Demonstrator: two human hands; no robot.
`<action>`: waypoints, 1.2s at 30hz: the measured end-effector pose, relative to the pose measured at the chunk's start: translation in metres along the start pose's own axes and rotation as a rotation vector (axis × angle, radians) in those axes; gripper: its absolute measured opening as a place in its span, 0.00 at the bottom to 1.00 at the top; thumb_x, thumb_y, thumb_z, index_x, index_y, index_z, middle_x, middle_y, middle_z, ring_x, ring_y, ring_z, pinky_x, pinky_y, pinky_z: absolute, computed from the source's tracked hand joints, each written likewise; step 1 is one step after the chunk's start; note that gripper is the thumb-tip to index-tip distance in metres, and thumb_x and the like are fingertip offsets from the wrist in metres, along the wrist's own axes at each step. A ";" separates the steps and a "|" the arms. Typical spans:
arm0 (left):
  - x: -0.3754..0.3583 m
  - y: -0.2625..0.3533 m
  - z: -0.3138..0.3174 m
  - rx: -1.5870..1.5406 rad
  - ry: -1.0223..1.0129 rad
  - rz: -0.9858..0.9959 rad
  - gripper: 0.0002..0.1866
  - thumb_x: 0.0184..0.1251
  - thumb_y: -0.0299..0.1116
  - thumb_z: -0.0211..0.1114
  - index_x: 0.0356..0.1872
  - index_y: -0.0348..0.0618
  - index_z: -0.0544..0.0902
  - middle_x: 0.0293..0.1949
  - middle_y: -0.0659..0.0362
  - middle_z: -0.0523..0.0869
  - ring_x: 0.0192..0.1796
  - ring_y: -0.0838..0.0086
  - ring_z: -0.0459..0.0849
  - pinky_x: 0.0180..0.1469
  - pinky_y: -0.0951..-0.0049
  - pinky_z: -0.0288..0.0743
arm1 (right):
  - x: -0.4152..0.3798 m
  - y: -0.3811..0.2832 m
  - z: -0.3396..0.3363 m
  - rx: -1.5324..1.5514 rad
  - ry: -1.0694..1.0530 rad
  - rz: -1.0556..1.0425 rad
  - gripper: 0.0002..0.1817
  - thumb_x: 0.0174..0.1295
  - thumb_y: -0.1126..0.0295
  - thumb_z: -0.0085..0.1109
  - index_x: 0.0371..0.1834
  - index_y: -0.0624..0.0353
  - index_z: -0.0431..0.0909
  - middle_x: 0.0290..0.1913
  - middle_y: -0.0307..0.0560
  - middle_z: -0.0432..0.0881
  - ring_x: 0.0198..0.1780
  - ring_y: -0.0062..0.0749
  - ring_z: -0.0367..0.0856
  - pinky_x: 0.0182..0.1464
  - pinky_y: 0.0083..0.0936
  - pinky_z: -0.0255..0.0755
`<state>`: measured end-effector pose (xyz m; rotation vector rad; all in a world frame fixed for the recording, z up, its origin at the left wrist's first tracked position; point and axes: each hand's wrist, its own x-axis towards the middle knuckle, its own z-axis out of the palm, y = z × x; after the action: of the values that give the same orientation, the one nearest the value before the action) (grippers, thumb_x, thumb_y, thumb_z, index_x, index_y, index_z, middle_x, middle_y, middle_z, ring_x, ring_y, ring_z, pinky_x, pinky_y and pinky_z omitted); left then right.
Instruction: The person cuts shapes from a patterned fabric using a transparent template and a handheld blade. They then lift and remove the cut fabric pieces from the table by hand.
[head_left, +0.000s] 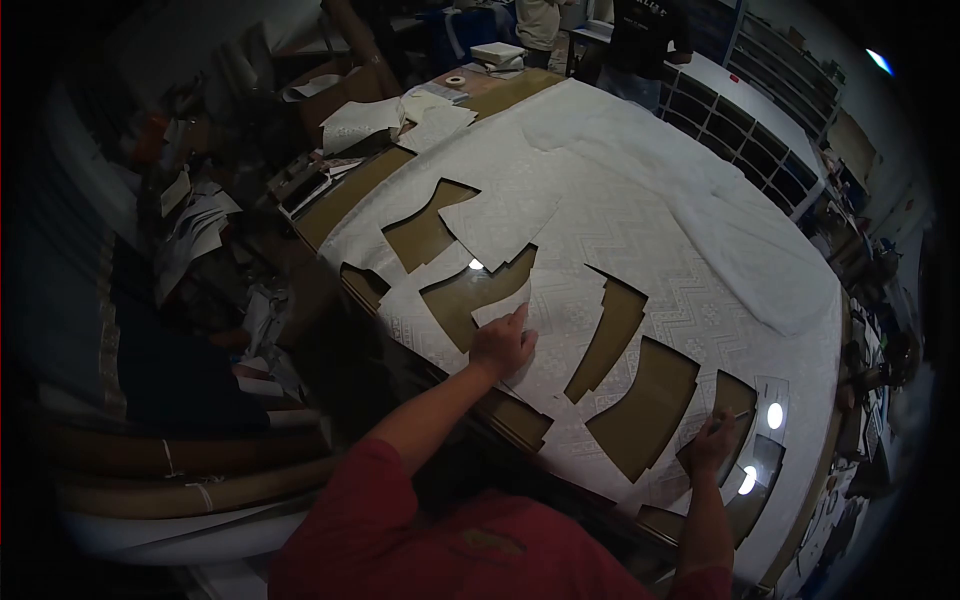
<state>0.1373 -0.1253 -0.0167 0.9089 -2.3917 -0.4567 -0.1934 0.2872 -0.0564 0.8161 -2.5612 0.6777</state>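
Note:
White patterned fabric [560, 330] lies spread over a brown table, with several curved openings cut through it. My left hand [504, 343] rests on the fabric beside a middle opening, its index finger stretched out and touching the cloth, the thumb apart. At the lower right, my right hand [712, 443] is closed round a thin pen-like tool [740, 414], over another opening. To the right of that hand lies a clear glossy sheet [770, 448] that reflects the lights.
Bunched white material [745, 265] covers the far right of the table. Cut pieces [362, 122] and a tape roll [455, 81] lie at the far left. Two people [645, 35] [538, 22] stand beyond the table. Long fabric rolls [210, 498] are at the lower left.

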 end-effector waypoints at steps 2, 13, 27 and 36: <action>0.000 0.001 -0.001 0.002 -0.008 -0.005 0.32 0.69 0.47 0.68 0.69 0.38 0.77 0.42 0.42 0.89 0.40 0.48 0.90 0.45 0.51 0.85 | 0.000 0.002 0.000 0.011 -0.012 0.011 0.22 0.71 0.69 0.61 0.65 0.63 0.73 0.62 0.65 0.81 0.63 0.63 0.80 0.65 0.48 0.74; 0.000 0.004 -0.004 0.038 -0.024 -0.022 0.32 0.67 0.46 0.69 0.69 0.39 0.78 0.40 0.43 0.89 0.38 0.49 0.90 0.43 0.52 0.85 | 0.000 -0.007 -0.005 0.015 -0.021 0.028 0.23 0.72 0.67 0.61 0.67 0.63 0.72 0.60 0.63 0.81 0.63 0.61 0.80 0.64 0.47 0.75; 0.000 0.002 -0.002 0.048 -0.003 0.013 0.32 0.68 0.46 0.69 0.67 0.37 0.78 0.39 0.47 0.88 0.39 0.51 0.89 0.43 0.54 0.85 | 0.002 -0.005 -0.004 0.020 -0.016 0.024 0.23 0.72 0.68 0.61 0.67 0.63 0.72 0.61 0.64 0.81 0.63 0.61 0.81 0.64 0.47 0.75; 0.000 -0.001 0.002 0.033 0.018 0.025 0.31 0.67 0.46 0.69 0.67 0.37 0.78 0.38 0.47 0.88 0.39 0.50 0.89 0.43 0.53 0.85 | 0.000 -0.005 -0.002 0.025 0.009 0.003 0.24 0.70 0.70 0.62 0.67 0.64 0.72 0.59 0.64 0.81 0.61 0.61 0.81 0.64 0.48 0.75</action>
<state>0.1368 -0.1255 -0.0191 0.8925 -2.3981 -0.3988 -0.1895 0.2842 -0.0534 0.8163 -2.5512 0.7138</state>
